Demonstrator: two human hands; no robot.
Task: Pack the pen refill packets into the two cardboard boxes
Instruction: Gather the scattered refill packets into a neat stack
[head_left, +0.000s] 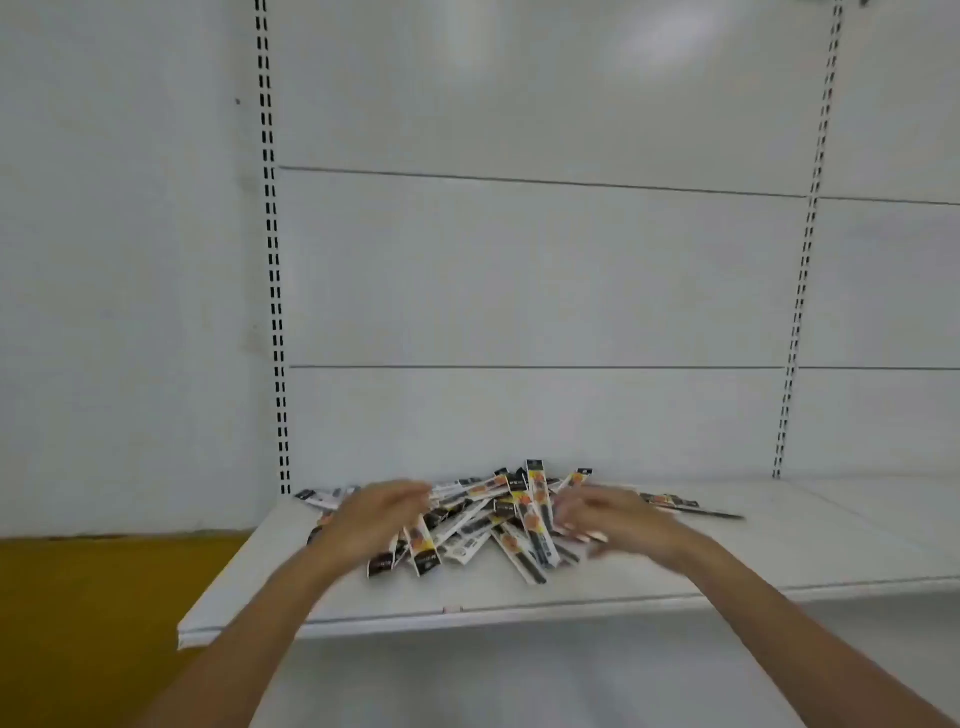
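A loose heap of pen refill packets (498, 519), long narrow white sleeves with black and orange print, lies on a white shelf (675, 571). My left hand (374, 514) rests on the heap's left side with fingers spread over the packets. My right hand (602, 514) lies over the heap's right side, fingers curled and blurred. Whether either hand grips a packet cannot be told. A few packets (670, 501) trail off to the right. No cardboard box is in view.
The shelf hangs from slotted white uprights (275, 291) against a white back panel (519, 270). Its front edge (467, 616) runs below my forearms. A yellow-brown floor area (93, 623) shows at the lower left, beside a white wall.
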